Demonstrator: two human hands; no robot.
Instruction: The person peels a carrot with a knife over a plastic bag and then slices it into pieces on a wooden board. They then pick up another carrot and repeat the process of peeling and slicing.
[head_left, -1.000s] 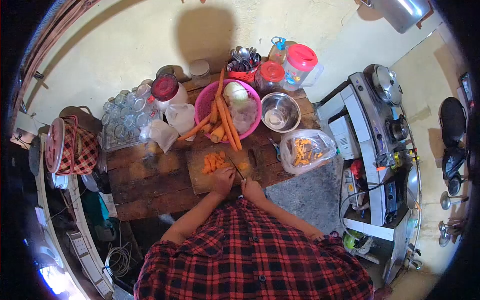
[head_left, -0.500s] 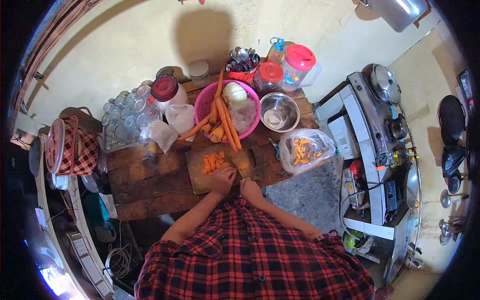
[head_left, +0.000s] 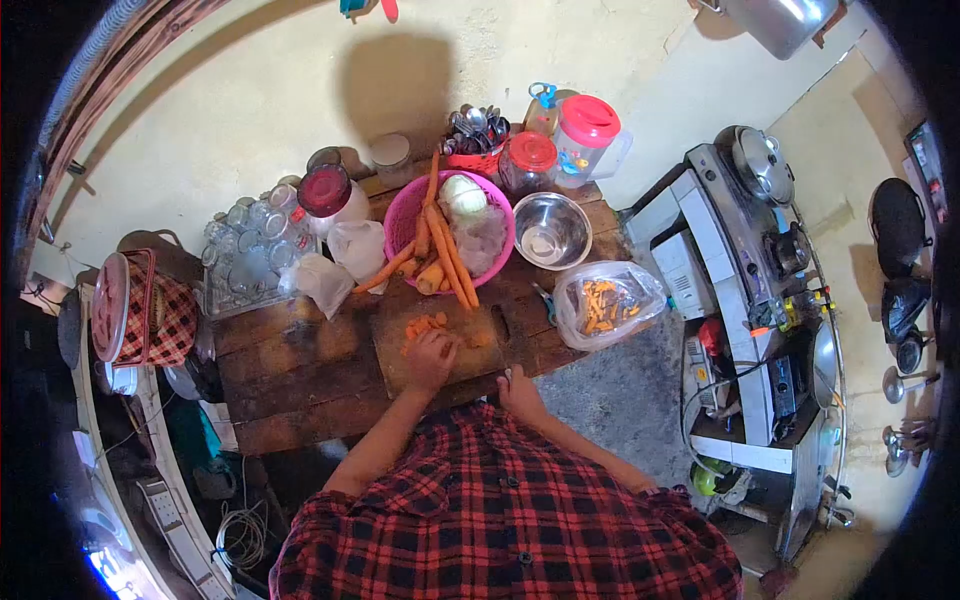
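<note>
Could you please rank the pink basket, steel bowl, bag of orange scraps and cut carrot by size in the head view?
Pink basket
Bag of orange scraps
Steel bowl
Cut carrot, partly hidden by the left hand

A soft-edged shadow [head_left: 395, 90] darkens the lit wall [head_left: 240, 115]. Glare [head_left: 106, 572] saturates the lower-left edge. Fisheye distortion curves the black-vignetted periphery.

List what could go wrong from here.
Long carrots jut over the pink basket's rim toward the cutting board; a nudge might drop one. The bag of orange scraps sits by the table's right edge and could slip off. The left hand might scatter cut pieces.
</note>
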